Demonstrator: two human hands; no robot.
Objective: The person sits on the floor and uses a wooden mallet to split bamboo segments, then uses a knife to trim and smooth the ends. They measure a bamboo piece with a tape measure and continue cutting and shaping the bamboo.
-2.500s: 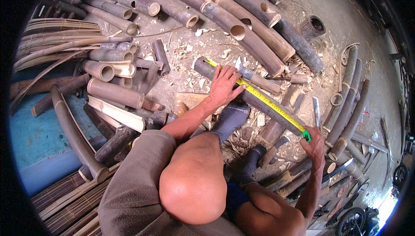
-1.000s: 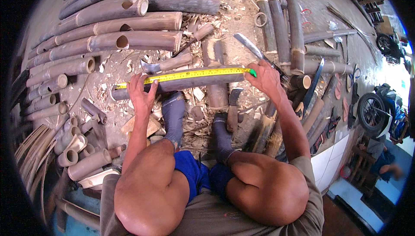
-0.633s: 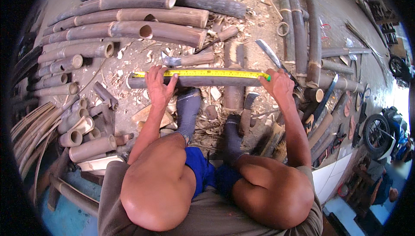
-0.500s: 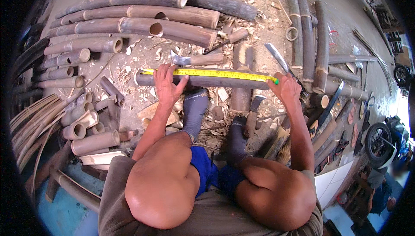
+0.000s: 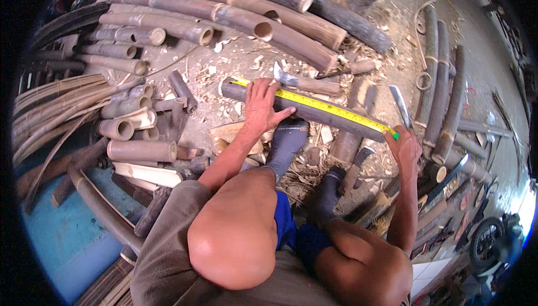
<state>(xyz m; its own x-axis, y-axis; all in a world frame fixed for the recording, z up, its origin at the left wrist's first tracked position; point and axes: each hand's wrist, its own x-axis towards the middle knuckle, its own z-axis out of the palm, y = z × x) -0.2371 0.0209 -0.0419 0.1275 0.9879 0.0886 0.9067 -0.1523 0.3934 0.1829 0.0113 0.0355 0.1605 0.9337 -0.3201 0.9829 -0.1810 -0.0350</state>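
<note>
A dark bamboo pole piece (image 5: 336, 120) lies slantwise across a thicker bamboo log (image 5: 348, 143) in front of me. Along its top runs a yellow tape measure (image 5: 322, 106), its free end near the pole's left end. My left hand (image 5: 263, 104) grips the pole near that end, fingers over the tape and thumb spread along the near side. At the pole's right end my right hand (image 5: 404, 145) is closed around the tape measure's green-edged case, mostly hidden by the fingers. A hatchet-like curved blade with a wooden handle (image 5: 316, 85) lies just beyond the pole.
Long bamboo poles with cut holes (image 5: 241, 16) lie at the far left. A machete blade (image 5: 400, 104) rests beyond my right hand. Short bamboo pieces (image 5: 141, 151) and split strips (image 5: 50, 110) are piled at left. Wood shavings litter the floor; a wheel (image 5: 486, 241) stands at right.
The view has swung left, so the scene sits further right and tilted. Both hands keep their places on the pole and the tape, which stays stretched along it.
</note>
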